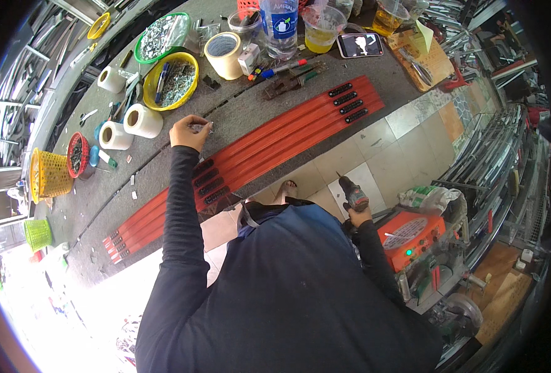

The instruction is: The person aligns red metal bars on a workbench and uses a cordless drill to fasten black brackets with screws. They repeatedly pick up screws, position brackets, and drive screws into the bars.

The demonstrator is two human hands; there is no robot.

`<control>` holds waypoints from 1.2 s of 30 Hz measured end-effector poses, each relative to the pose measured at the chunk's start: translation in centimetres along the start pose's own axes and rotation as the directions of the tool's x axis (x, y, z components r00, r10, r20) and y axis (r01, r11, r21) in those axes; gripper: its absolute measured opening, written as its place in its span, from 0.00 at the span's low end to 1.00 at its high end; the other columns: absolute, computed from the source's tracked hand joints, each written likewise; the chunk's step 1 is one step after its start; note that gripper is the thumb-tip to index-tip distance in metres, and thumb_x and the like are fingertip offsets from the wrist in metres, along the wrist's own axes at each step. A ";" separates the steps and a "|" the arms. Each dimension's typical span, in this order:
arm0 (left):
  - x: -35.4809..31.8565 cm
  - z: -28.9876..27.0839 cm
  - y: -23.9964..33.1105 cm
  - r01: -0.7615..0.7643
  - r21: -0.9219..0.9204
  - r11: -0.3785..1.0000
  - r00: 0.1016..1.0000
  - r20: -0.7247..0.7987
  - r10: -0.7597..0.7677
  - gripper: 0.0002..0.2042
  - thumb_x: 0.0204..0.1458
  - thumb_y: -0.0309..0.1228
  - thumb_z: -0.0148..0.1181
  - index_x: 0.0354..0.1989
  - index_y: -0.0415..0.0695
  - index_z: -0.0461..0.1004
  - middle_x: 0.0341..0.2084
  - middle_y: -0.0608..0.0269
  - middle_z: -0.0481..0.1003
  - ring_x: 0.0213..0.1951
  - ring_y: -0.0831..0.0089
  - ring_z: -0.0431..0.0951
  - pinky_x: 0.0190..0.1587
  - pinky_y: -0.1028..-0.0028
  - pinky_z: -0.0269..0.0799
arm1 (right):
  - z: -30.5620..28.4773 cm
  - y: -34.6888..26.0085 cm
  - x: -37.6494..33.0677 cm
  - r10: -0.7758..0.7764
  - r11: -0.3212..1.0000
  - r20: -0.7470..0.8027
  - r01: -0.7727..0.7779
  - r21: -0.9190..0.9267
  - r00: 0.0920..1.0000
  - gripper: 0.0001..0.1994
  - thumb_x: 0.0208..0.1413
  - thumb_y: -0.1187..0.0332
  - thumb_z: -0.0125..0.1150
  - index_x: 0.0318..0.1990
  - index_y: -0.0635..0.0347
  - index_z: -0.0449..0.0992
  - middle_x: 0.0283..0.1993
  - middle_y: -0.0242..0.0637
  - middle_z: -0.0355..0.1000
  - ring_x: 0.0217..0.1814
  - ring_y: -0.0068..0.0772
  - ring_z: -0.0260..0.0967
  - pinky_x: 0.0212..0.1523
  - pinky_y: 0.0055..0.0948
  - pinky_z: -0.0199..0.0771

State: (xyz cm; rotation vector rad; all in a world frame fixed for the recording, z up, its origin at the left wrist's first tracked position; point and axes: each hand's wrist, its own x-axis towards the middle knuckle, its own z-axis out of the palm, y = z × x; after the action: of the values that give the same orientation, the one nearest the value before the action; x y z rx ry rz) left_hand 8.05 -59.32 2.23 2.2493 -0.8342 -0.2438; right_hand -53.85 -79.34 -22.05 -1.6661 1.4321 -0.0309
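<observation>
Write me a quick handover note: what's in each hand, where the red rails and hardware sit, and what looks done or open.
Left hand: raised over the grey bench, pinching small silvery pieces, likely screws.
Right hand: down at the side, gripping a cordless drill, bit pointing up.
Red rails: lying side by side on the bench.
Black plates: sitting on the rails at the far end and in the middle.
Yellow bowl: holds loose fasteners.
Whether any plate is screwed down: cannot tell.

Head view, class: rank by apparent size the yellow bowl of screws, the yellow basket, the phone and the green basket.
1. Yellow bowl of screws
2. Yellow basket
3. Phone
4. Green basket

The phone and green basket look close; fisheye bending leaves their order unsure.
</observation>
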 end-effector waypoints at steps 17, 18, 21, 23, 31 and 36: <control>-16.1 7.0 11.4 0.523 -0.850 -0.065 0.851 0.517 0.090 0.07 0.68 0.24 0.72 0.51 0.37 0.86 0.45 0.47 0.86 0.37 0.64 0.89 0.35 0.66 0.87 | -15.9 -31.7 -13.0 -0.450 0.893 0.499 0.378 0.244 0.740 0.15 0.59 0.67 0.76 0.51 0.64 0.84 0.43 0.40 0.86 0.43 0.26 0.84 0.48 0.33 0.84; -16.6 7.1 11.2 0.585 -0.810 -0.033 0.810 0.586 -0.024 0.07 0.70 0.25 0.71 0.52 0.38 0.85 0.48 0.45 0.87 0.40 0.60 0.91 0.38 0.63 0.90 | -15.4 -32.1 -12.8 -0.514 0.854 0.483 0.473 0.215 0.709 0.15 0.58 0.68 0.77 0.50 0.64 0.84 0.42 0.40 0.86 0.43 0.26 0.84 0.47 0.33 0.84; -17.4 7.4 10.7 0.532 -0.790 -0.305 0.845 0.520 0.127 0.08 0.72 0.27 0.68 0.55 0.41 0.84 0.51 0.43 0.87 0.45 0.57 0.92 0.42 0.60 0.93 | -13.7 -32.5 -12.3 -0.442 0.896 0.499 0.386 0.217 0.745 0.20 0.54 0.70 0.83 0.53 0.62 0.85 0.46 0.37 0.87 0.47 0.27 0.86 0.49 0.31 0.87; -17.8 7.5 10.3 0.502 -0.803 -0.320 0.853 0.521 0.032 0.08 0.71 0.26 0.69 0.55 0.43 0.85 0.50 0.46 0.88 0.44 0.57 0.92 0.42 0.59 0.93 | -13.1 -32.6 -11.7 -0.493 0.869 0.510 0.426 0.251 0.705 0.22 0.53 0.73 0.86 0.55 0.62 0.85 0.48 0.36 0.88 0.49 0.27 0.87 0.51 0.31 0.89; -18.8 7.5 9.6 0.523 -0.802 -0.287 0.841 0.541 0.021 0.08 0.68 0.23 0.71 0.52 0.40 0.87 0.46 0.46 0.89 0.43 0.56 0.93 0.43 0.58 0.94 | -13.2 -33.5 -11.6 -0.521 0.846 0.572 0.475 0.244 0.634 0.17 0.56 0.69 0.78 0.52 0.61 0.84 0.43 0.38 0.86 0.42 0.33 0.86 0.48 0.33 0.85; -17.8 5.9 8.5 0.575 -0.816 -0.061 0.818 0.573 0.050 0.07 0.65 0.19 0.72 0.49 0.33 0.87 0.46 0.39 0.89 0.41 0.57 0.93 0.43 0.59 0.94 | -13.2 -34.0 -11.6 -0.602 0.767 0.563 0.606 0.211 0.566 0.17 0.57 0.69 0.77 0.53 0.61 0.84 0.45 0.40 0.86 0.44 0.34 0.85 0.49 0.34 0.85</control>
State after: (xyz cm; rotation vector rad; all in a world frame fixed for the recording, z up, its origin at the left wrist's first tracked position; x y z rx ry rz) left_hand -12.21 -55.96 2.55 0.7848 -0.1017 -1.2118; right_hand -38.58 -80.95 12.99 -1.8722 0.3247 0.1162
